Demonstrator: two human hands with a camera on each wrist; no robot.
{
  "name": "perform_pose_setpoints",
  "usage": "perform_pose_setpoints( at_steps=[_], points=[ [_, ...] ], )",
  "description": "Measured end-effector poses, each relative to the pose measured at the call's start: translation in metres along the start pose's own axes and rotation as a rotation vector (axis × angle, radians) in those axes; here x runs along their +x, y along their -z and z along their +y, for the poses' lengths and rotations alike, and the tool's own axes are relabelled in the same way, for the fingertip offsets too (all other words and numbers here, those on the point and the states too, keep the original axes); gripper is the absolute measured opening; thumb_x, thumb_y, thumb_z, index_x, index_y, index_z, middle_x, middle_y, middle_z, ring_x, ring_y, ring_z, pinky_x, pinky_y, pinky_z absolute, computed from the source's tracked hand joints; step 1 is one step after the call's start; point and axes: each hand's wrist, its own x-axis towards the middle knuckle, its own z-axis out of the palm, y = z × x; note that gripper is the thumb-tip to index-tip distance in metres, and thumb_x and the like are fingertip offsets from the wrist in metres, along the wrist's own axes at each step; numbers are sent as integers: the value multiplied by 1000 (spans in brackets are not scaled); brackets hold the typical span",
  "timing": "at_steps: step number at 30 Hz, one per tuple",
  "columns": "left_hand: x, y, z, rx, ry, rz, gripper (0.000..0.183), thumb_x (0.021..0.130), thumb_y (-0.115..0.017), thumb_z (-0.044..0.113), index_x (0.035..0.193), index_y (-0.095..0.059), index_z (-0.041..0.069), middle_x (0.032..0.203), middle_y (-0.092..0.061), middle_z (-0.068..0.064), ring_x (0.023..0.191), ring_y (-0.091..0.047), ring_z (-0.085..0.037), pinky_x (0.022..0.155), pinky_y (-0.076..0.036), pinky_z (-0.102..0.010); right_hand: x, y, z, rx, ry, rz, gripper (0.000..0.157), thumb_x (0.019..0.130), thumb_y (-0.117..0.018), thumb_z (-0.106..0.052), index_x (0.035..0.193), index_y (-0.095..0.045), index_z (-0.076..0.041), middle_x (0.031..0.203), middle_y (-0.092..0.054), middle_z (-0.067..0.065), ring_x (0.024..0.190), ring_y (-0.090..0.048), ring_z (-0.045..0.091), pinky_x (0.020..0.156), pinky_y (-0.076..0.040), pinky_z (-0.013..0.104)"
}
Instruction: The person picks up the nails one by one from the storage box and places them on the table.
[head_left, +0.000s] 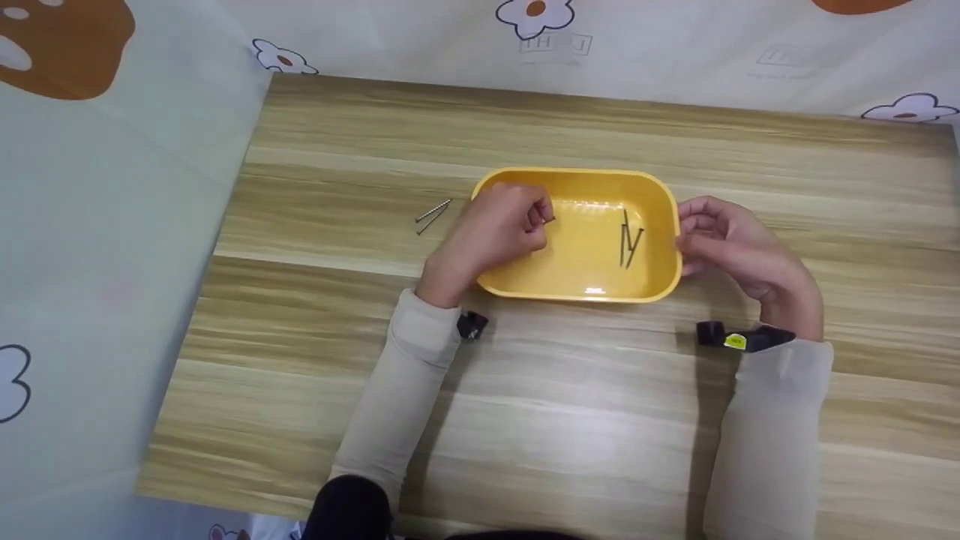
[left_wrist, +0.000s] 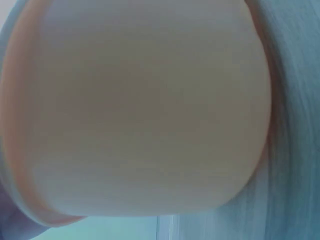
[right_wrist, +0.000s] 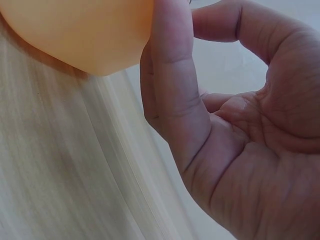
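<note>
My left hand (head_left: 506, 221) is inside the left part of a yellow plastic box (head_left: 577, 296). Its curled fingers pinch a nail (head_left: 553, 219), of which only a small end shows. At the box's right end my right hand (head_left: 739, 244) grips the wall, thumb at the rim and fingers against the outside. The right wrist view shows this hand (right_wrist: 240, 125) with fingertips against the box (right_wrist: 100, 35). Several dark, thin nails (head_left: 630, 244) lie in the right part of the box. The left wrist view is filled by the box's outer wall (left_wrist: 145, 110); the left fingers are hidden there.
Two loose nails (head_left: 433, 216) lie on the wood-grain table (head_left: 337, 300), left of the box. Black wrist cameras (head_left: 750, 339) are strapped at both cuffs. A pale wall covering with flower prints (head_left: 535, 15) stands behind the table and along its left side.
</note>
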Motion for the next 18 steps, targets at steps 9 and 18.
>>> perform_pose_setpoints(
  at_steps=[9, 18],
  points=[
    [-3, 3, -2, -78, -30, 44, 15, 89, -65, 5, 101, -73, 5, 97, -77, -4, 81, -71, -15, 75, -59, -26, 0, -1, 2, -2, -4, 15, 33, 96, -66, 9, 125, -50, 6, 102, -65, 9, 81, -70, 16, 68, -67, 32],
    [-5, 7, -5, -120, -25, 51, 15, 88, -66, 6, 101, -73, 6, 96, -77, -3, 81, -72, -16, 76, -60, -26, 1, -1, 1, -19, -5, 12, 33, 97, -67, 7, 125, -51, 4, 103, -65, 8, 83, -70, 16, 69, -67, 33]
  ],
)
